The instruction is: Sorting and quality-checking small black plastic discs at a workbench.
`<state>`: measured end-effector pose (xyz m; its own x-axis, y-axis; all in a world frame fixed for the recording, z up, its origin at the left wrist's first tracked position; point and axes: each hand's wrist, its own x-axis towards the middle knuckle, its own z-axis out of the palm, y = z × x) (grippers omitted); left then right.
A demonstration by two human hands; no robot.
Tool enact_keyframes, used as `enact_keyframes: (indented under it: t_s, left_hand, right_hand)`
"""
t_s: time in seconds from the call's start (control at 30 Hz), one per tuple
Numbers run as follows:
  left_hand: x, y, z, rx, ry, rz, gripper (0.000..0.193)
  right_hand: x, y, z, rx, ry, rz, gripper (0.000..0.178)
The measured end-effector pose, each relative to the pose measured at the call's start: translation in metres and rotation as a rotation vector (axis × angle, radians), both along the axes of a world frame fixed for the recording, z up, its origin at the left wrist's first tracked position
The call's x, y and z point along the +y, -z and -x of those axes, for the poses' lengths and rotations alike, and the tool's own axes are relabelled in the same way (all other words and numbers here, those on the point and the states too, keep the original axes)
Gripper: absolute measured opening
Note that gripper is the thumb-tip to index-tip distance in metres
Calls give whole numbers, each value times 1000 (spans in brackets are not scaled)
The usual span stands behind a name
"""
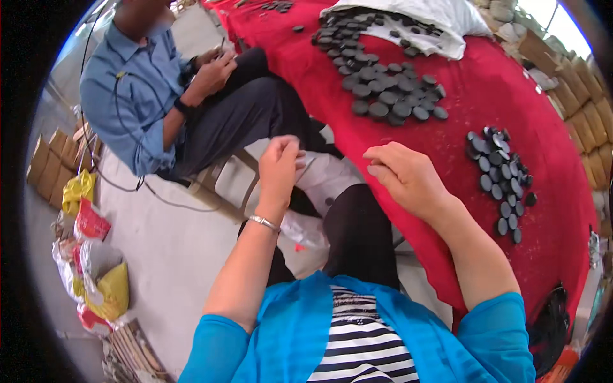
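Note:
My left hand [280, 167] hovers over my lap with its fingers curled in. Whatever it may hold is hidden behind the fingers. Opposite it, my right hand [410, 179] is raised at the edge of the red-covered table [447, 159]. Its fingers are bent with the thumb a little apart, and I see nothing between them. Below and between the hands sits a whitish plastic bag [329, 175], with a small dark round piece [329, 201] at it. On the cloth lie a large spread of black round discs [389, 97] and a smaller heap of dark discs [501, 172] nearer my right arm.
A white sack [440, 22] spills discs at the table's far end. To the left a person in a blue shirt [131, 96] sits close by, hands together. Yellow and red bags [115, 290] stand on the floor; stacked brown packages [584, 108] line the right side.

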<state>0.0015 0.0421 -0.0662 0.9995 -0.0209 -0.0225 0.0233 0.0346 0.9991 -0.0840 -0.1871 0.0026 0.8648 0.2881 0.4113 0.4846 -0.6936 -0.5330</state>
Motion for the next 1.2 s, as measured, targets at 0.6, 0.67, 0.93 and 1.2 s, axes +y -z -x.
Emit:
enact_keyframes:
  t_s: [0.6,0.67,0.93,1.2]
  left_hand:
    - [-135,-8,-98,-870,-93,-645,23]
    - [-133,-9,-98,-869,-84,-648,22]
    - [-132,-10,-94,-845,-87,-642,15]
    - [-129,-10,-92,-789,-98,-598,24]
  right_hand:
    - [-67,1,-80,-63,164,337,50]
    - [-61,5,-90,-139,134,365,46]
    - [-93,7,-130,112,295,-65,22]
    - [-113,4,-134,-79,496,-192,34]
